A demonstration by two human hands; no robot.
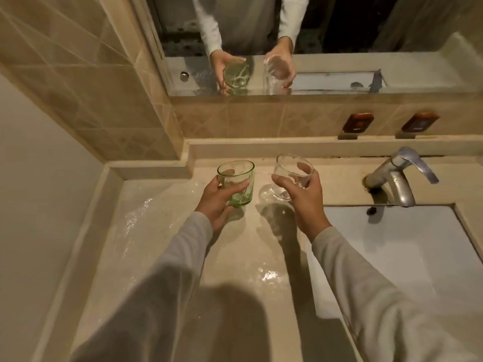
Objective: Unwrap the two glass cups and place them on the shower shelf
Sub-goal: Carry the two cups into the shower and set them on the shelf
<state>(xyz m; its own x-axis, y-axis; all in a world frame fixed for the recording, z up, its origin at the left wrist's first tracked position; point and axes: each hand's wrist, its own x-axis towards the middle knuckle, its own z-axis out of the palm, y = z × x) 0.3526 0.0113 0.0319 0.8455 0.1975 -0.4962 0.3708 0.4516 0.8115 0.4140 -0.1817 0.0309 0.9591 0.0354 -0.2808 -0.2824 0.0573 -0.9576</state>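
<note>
Head view looks down on two bare hands, each holding a glass above a beige stone counter. The left hand is closed around a pale green, straight-sided glass cup: the thumb lies on the near left wall, the fingers curl around the far and right side, and the cup's base sits just past the palm, upright with its mouth tipped slightly toward the camera. The right hand grips a clear, colourless glass cup, tilted so its rim leans toward the left; the thumb presses the near wall, and the fingertips show through the glass on the far side. The two cups are near each other but apart, between the thumbs of both hands.

Whether either cup touches the counter cannot be told; dark shadows lie under them. Grey sleeves cover both forearms and run out of the bottom edge. To the right of the right hand, a white rectangular basin and a dull metal tap are partly cut off. A wall mirror repeats the hands and cups.
</note>
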